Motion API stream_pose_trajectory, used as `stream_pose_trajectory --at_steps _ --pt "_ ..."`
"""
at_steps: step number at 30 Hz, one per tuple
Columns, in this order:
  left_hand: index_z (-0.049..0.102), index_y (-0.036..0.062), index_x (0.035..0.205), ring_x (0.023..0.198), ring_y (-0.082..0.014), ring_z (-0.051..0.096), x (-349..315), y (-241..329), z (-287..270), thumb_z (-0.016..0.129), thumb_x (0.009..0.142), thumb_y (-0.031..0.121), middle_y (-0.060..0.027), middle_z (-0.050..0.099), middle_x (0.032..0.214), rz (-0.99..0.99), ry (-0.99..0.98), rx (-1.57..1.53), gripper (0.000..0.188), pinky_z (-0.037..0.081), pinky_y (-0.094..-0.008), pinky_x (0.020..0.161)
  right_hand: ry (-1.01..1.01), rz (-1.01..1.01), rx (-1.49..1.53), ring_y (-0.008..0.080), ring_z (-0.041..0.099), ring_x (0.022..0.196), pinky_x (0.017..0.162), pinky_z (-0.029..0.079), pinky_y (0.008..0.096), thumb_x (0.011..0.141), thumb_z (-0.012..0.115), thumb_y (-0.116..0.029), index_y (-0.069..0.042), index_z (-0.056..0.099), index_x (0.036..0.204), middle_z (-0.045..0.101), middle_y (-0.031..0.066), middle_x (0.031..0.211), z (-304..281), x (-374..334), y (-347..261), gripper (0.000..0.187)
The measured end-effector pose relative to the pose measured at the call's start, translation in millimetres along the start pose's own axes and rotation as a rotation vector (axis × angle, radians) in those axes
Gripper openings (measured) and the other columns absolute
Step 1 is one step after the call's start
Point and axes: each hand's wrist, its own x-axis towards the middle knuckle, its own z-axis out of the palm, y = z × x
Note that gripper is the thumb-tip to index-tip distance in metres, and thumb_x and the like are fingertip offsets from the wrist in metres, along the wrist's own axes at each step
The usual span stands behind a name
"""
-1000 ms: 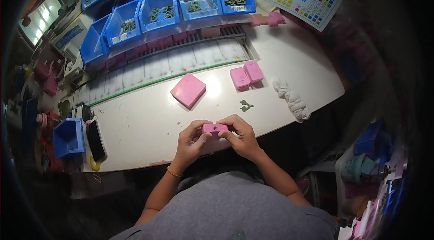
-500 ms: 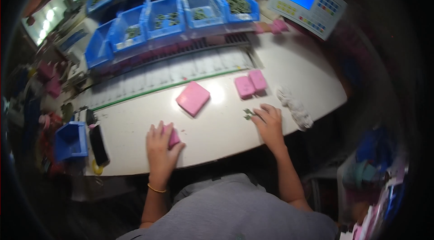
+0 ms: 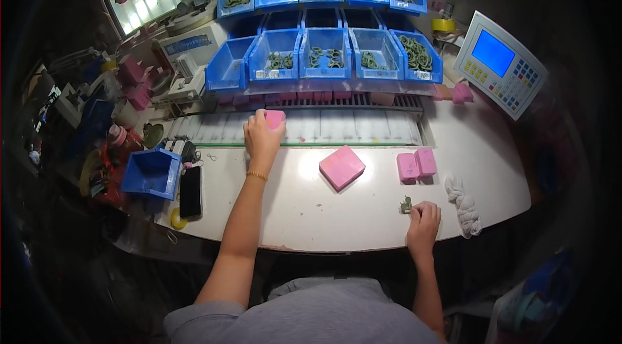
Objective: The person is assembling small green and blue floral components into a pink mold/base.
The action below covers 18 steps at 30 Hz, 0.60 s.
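Observation:
My left hand (image 3: 261,140) reaches forward to the long light panel behind the table's front area. Its fingers are closed around a small pink block (image 3: 275,118), which looks like a rubber mould. On the right of the white table, my right hand (image 3: 424,221) has its fingers pinched together at a small cluster of green pieces (image 3: 406,205); the fingertips partly hide the hold. Between the hands lies a larger pink block (image 3: 342,168), turned cornerwise. Two small pink blocks (image 3: 416,165) stand side by side beyond my right hand.
Blue bins (image 3: 326,52) in two tiers hold green ring-like pieces at the back. A control panel with a blue screen (image 3: 494,54) stands at right. A twisted white cloth (image 3: 462,206) lies by my right hand. At left are a blue bin (image 3: 151,172), a phone (image 3: 191,192) and yellow tape (image 3: 178,218).
My left hand has moved forward from the table's front area to the light panel, carrying the small pink block. My right hand stays low on the right by the green pieces. The whole view has shifted.

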Motion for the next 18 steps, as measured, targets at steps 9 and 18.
stream_pose_trajectory --at_steps 9,18 --pt "0.056 -0.0035 0.129 0.12 -0.037 0.05 -21.3 11.6 9.4 0.08 0.084 0.041 -0.0229 0.055 0.133 0.1 -0.003 0.133 0.068 0.044 -0.0455 0.102 0.068 0.041 0.103 0.0355 0.053 0.096 0.087 0.044 0.0442 0.094 0.06 -0.003 0.001 0.056 0.095 0.057 0.0161 0.1 -10.7 -16.1 -14.0 0.006" --pt "0.073 0.0011 0.121 0.096 -0.0134 0.067 -207.8 91.5 -78.2 0.072 0.094 0.01 -0.006 0.074 0.107 -0.203 -0.902 -1.198 0.028 0.053 -0.0278 0.089 0.019 -0.113 0.431 0.0345 0.061 0.093 0.079 0.052 0.0419 0.096 0.061 0.001 0.002 0.059 0.104 0.059 0.0186 0.104 18.8 -21.4 -108.1 0.009"
